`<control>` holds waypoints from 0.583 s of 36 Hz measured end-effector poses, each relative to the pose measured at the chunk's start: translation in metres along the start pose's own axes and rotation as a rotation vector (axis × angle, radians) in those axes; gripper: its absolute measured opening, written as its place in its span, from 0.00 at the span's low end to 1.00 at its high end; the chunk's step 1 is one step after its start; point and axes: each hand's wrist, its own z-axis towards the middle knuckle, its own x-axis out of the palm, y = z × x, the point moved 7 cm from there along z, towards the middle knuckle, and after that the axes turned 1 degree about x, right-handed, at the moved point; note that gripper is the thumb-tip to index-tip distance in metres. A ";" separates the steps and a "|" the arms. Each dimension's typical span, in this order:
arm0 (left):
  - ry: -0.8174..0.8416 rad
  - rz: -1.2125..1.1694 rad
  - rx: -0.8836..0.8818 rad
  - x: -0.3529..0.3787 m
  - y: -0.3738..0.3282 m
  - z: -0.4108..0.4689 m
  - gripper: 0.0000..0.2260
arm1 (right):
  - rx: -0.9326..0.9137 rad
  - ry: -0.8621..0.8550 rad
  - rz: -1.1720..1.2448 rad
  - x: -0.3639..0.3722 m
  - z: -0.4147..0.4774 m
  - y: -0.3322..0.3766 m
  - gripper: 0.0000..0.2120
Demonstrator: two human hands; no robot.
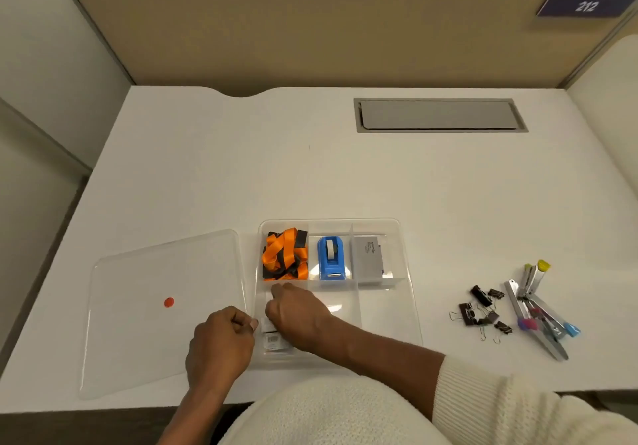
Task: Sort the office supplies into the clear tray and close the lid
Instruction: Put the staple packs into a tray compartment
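On white desk point(241, 168) below tan partition point(310, 30), sign 212 point(586, 6); both hands' fingers curled at clear tray point(411, 292), grip unclear

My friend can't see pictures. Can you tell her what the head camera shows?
Two hands, left hand and right hand, set a small packet into the clear tray, which already holds an orange lanyard, a blue tape dispenser and a grey box. The lid lies left; binder clips and highlighters wait right.

An office cubicle is indicated by the tan fabric partition panel point(310, 33), the purple "212" number plate point(586, 5) and the grey cable hatch point(440, 115) set into the white desk point(241, 168).
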 end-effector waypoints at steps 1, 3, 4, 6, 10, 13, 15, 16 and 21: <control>-0.002 0.058 0.004 -0.002 -0.003 -0.001 0.06 | -0.011 -0.019 -0.015 -0.002 -0.004 0.000 0.15; -0.023 0.252 0.041 -0.007 -0.010 -0.004 0.08 | -0.020 -0.087 -0.015 -0.010 -0.012 -0.003 0.13; -0.041 0.360 0.079 -0.010 -0.017 -0.007 0.09 | -0.009 -0.125 0.009 -0.014 -0.018 -0.007 0.12; -0.077 0.488 0.158 -0.014 -0.034 -0.012 0.11 | 0.053 -0.203 0.111 -0.024 -0.031 -0.019 0.13; -0.100 0.559 0.283 -0.014 -0.070 -0.017 0.16 | 0.213 -0.420 0.338 -0.051 -0.072 -0.055 0.16; -0.074 0.478 0.446 -0.003 -0.105 -0.019 0.15 | 0.358 -0.539 0.462 -0.062 -0.113 -0.089 0.12; -0.041 0.427 0.550 0.010 -0.134 -0.025 0.14 | 0.457 -0.632 0.496 -0.064 -0.142 -0.116 0.11; -0.023 0.412 0.609 0.017 -0.150 -0.030 0.14 | 0.505 -0.672 0.501 -0.064 -0.157 -0.129 0.11; 0.078 0.403 0.976 0.068 -0.225 -0.066 0.15 | 0.791 -0.698 0.403 -0.047 -0.231 -0.192 0.21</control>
